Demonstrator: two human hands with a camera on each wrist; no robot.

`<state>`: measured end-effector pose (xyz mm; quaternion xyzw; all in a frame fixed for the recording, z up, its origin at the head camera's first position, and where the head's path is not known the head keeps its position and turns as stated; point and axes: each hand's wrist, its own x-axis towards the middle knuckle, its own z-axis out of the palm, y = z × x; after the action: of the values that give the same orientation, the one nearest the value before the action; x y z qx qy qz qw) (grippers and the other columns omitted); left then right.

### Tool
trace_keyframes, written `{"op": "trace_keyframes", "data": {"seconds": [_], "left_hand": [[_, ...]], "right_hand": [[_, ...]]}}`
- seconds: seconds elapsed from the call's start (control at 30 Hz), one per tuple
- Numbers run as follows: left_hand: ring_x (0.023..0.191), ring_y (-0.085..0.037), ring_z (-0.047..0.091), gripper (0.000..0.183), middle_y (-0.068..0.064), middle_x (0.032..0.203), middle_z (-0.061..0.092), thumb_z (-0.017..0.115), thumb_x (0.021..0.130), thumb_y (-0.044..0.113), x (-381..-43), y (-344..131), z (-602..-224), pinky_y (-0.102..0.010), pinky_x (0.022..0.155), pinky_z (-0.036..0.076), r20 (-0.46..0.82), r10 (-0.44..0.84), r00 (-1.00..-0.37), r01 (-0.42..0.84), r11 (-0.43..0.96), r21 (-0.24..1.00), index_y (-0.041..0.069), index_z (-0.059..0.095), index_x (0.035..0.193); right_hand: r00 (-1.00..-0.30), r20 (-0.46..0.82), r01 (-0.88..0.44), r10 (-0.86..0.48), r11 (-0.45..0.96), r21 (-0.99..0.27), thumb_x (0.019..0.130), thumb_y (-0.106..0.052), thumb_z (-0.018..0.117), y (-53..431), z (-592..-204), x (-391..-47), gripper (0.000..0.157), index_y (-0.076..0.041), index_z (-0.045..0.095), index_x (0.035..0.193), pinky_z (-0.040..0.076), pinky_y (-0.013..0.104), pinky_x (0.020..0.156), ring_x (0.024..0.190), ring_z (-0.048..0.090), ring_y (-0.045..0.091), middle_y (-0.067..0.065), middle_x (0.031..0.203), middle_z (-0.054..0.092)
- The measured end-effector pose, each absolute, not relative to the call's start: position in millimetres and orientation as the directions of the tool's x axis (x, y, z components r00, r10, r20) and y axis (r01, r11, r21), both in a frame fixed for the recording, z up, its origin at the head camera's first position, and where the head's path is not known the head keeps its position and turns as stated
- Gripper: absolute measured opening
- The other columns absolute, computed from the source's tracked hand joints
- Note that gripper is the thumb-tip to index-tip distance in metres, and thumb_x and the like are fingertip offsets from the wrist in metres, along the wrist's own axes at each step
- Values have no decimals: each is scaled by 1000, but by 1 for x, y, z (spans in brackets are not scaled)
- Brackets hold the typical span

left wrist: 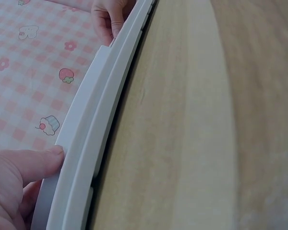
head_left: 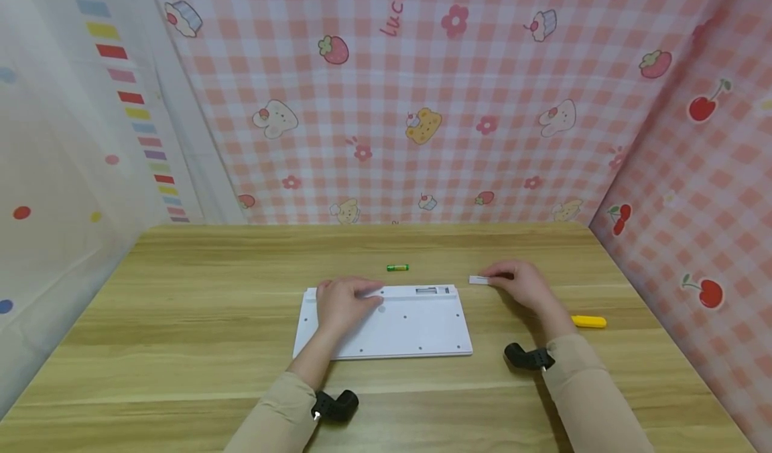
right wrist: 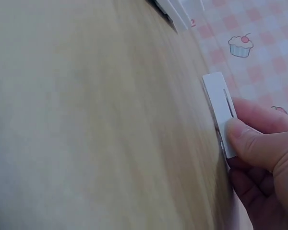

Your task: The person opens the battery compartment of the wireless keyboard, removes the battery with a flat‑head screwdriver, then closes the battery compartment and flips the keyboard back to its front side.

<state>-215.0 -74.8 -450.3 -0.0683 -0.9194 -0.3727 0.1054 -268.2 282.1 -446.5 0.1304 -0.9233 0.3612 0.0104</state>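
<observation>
A white keyboard [head_left: 422, 326] lies face down on the table, its battery slot [head_left: 426, 291] uncovered near the far right corner. My left hand [head_left: 345, 305] grips the keyboard's far raised edge left of the middle; in the left wrist view its thumb [left wrist: 43, 163] presses on that edge. To the right of the keyboard, my right hand [head_left: 521, 284] pinches a small white battery cover [right wrist: 218, 103] between thumb and fingers, close over the table. The cover has a narrow slit along one side. A green battery [head_left: 397, 267] lies just beyond the keyboard's far edge.
A yellow-handled tool [head_left: 589, 321] lies right of my right forearm, which hides part of it. The wooden table [head_left: 181, 319] meets a pink checked cloth [head_left: 386, 171] at its far edge, with more cloth hanging at both sides.
</observation>
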Motion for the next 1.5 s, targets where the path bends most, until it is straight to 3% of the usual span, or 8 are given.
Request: {"op": "trace_keyframes", "data": {"seconds": [0.33,0.7,0.93,1.5], "left_hand": [[106,-21,66,21,5,106,74,81,82,26,-215,-75,-452,-54,108,22,248,51,-967,209,714,669,25,79,102],[106,-21,66,21,5,106,74,81,82,26,-216,-76,-451,-53,108,22,247,49,-968,207,713,670,25,79,102],[107,-21,66,21,5,106,74,82,81,26,-216,-76,-452,-54,109,21,251,53,-966,214,710,671,25,79,102],[107,-21,66,21,5,106,74,81,82,26,-214,-76,-449,-54,108,23,258,58,-964,221,710,669,25,79,102]], "right_hand": [[-951,144,-296,-275,661,-690,93,-10,69,269,-431,-252,17,-11,77,109,49,47,94,106,64,28,9,111,72],[-937,102,-281,-334,547,-788,92,-12,71,247,-423,-247,17,-10,77,108,51,26,82,99,63,20,5,108,72],[-939,45,-222,-340,503,-835,92,-17,72,233,-419,-248,17,-11,77,107,50,31,84,100,62,20,3,108,72],[-910,79,-316,-407,558,-767,92,-7,70,199,-423,-254,14,-13,78,101,51,33,76,88,62,17,0,101,73]]}}
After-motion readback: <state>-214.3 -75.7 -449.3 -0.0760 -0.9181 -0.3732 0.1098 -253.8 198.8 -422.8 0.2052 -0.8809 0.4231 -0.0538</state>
